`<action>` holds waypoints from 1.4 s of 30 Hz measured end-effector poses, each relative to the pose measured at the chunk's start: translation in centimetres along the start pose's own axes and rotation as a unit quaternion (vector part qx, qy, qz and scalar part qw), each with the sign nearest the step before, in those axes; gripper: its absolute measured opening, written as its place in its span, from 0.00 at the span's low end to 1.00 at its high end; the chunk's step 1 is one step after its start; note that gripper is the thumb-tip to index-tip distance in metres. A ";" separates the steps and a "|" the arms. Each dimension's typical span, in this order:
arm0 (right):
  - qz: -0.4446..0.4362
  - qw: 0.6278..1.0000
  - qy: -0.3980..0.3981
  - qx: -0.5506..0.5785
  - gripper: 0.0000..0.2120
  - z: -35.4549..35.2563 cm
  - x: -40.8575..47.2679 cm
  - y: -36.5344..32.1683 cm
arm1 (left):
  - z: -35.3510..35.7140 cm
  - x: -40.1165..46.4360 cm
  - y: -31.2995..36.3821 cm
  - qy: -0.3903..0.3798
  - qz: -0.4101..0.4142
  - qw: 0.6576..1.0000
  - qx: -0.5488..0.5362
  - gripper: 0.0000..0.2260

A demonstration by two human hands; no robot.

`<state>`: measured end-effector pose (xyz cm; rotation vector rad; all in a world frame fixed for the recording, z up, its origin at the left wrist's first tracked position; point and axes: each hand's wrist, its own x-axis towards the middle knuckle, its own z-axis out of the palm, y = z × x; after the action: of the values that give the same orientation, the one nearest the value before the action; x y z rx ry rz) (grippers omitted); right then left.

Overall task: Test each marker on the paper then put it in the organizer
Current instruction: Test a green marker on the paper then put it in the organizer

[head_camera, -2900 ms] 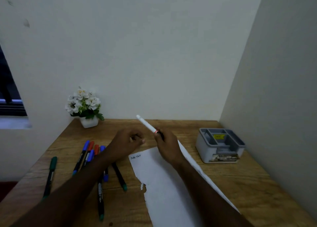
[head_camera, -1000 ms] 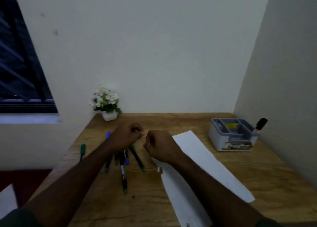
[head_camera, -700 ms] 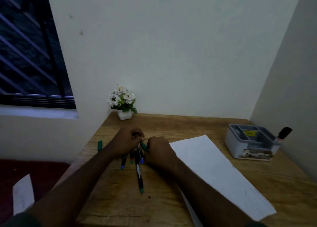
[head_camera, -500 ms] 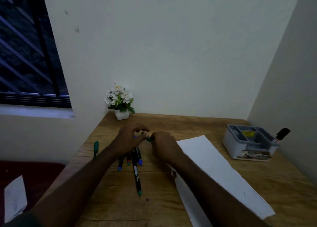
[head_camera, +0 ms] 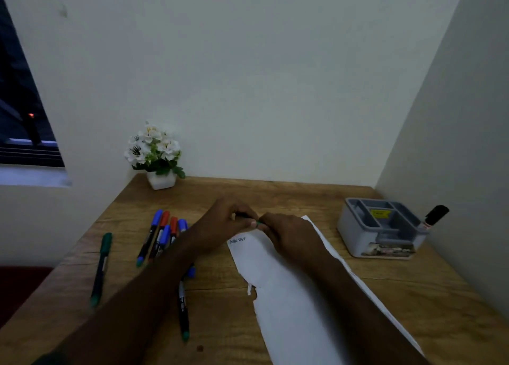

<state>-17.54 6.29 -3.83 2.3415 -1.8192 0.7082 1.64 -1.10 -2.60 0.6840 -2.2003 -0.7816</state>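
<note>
We see two bare forearms running from the bottom edge up to the left hand and right hand. No watch, rings or gloves visible to us. Fingernails are short. At the bottom left corner we make out a dark sleeve edge, blurred; its colour is unclear.

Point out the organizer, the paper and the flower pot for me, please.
organizer (head_camera: 358,233), head view, front left wall.
paper (head_camera: 289,309), head view, bare middle.
flower pot (head_camera: 161,181), head view, white front.
</note>
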 end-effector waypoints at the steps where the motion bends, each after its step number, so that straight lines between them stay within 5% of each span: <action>1: -0.007 1.000 0.017 -0.019 0.13 0.1 0.0 0.2 | 0.0 0.1 -0.2 0.002 0.002 1.000 -0.004 0.06; 6: -0.014 0.999 0.041 -0.003 0.12 0.6 0.2 1.0 | -0.4 0.3 -0.8 0.018 0.009 1.000 0.008 0.05; 11: 0.003 0.987 0.124 0.102 0.22 -0.9 -0.2 1.9 | -1.1 -0.1 -1.7 0.093 -0.060 0.993 0.027 0.05; 13: 0.030 0.953 0.183 0.239 0.18 -1.2 -0.2 2.0 | -0.7 -0.2 -1.9 0.078 -0.071 0.993 0.054 0.04; 16: 0.105 0.851 0.145 0.494 0.14 -1.1 -0.1 0.7 | 0.0 -0.3 -2.1 0.035 -0.097 0.990 0.094 0.04; 17: 0.109 0.846 0.135 0.504 0.13 -1.0 0.0 0.4 | 0.0 -0.3 -2.1 0.025 -0.097 0.988 0.116 0.03; 21: 0.043 0.914 0.137 0.380 0.12 -0.1 -0.5 -1.0 | -0.1 -0.3 -2.5 -0.013 -0.100 0.986 0.133 0.08; 23: 0.085 0.927 0.096 0.352 0.15 0.2 -0.6 -1.5 | -0.1 -0.2 -2.5 -0.016 -0.110 0.983 0.144 0.09; 27: 0.114 0.928 0.077 0.346 0.18 0.3 0.6 -1.7 | 0.0 -0.1 -2.8 -0.005 -0.120 0.976 0.182 0.11; 33: 0.115 0.923 0.059 0.363 0.06 1.9 0.9 -1.6 | -0.2 -0.2 -3.3 -0.008 -0.125 0.974 0.188 0.15; 42: 0.178 0.909 0.037 0.375 0.11 2.8 1.1 -1.7 | -0.3 -0.1 -3.6 -0.009 -0.128 0.974 0.186 0.14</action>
<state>-14.89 4.79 -5.54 2.2876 -2.2496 1.7984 2.78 -3.60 -4.94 1.1667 -2.3279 -0.4995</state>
